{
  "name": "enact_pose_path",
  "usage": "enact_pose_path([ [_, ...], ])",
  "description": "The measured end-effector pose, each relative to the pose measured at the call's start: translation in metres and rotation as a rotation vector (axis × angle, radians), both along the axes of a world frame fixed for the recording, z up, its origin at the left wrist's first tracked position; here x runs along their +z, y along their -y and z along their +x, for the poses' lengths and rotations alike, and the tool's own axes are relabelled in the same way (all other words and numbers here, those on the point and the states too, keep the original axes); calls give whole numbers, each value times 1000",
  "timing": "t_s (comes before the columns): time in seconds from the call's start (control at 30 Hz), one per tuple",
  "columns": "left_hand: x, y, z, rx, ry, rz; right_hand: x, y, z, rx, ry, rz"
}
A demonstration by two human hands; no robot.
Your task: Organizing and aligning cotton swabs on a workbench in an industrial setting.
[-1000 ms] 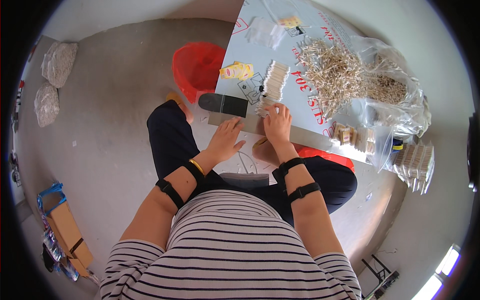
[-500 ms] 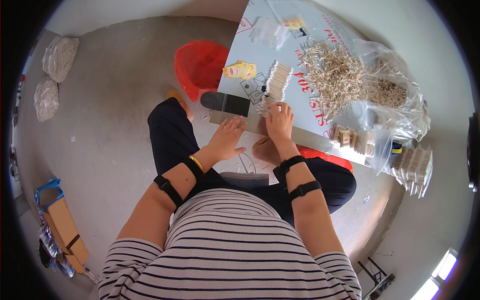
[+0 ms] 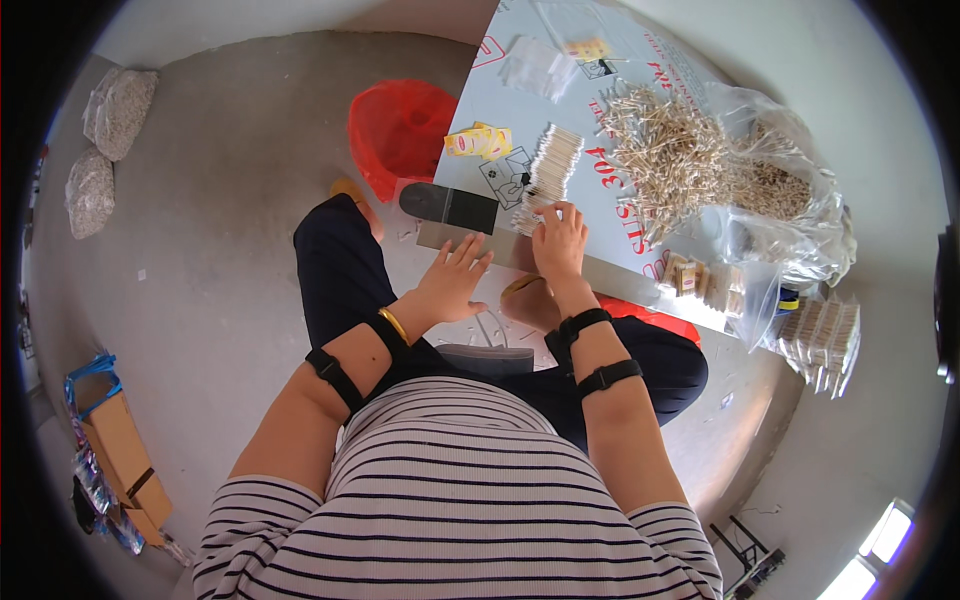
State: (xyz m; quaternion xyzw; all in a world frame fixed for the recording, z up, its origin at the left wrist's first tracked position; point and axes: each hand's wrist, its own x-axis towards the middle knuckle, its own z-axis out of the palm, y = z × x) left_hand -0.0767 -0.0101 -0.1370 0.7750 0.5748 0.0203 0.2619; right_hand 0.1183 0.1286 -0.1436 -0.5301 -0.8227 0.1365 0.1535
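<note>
A long row of cotton swabs (image 3: 557, 163) lies side by side on the table. At its near end is my right hand (image 3: 560, 243), its fingers bent and closed on the last swabs; exactly what they grip is partly hidden. My left hand (image 3: 450, 282) rests with fingers spread and their tips at the table's metal front edge (image 3: 505, 247). Just beyond those fingertips lies a flat black pad with a rounded end (image 3: 448, 207). Small yellow-and-white printed packets (image 3: 480, 141) sit left of the row.
A big heap of loose swabs (image 3: 665, 155) spills from a clear bag (image 3: 800, 240) on the right. Bundled swab packs (image 3: 822, 335) stand at the table's right end. Clear plastic sleeves (image 3: 538, 68) lie farther back. A red bag (image 3: 395, 135) stands left of the table.
Both hands stay in nearly the same places. The whole view has shifted very slightly.
</note>
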Motion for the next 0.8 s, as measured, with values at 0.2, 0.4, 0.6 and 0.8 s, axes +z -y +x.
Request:
enact_pose_path([
  [0.2, 0, 0, 0, -6, 1, -1, -3, -5, -1, -11, 22, -4],
  [0.4, -2, 1, -1, -8, -6, 12, -4, -6, 0, -3, 31, -8],
  [0.6, -2, 1, -2, -18, -15, 29, -4, -12, -1, -18, 27, 17],
  [0.8, -2, 0, -1, -17, -23, 20, -3, -14, 0, -16, 67, -29],
])
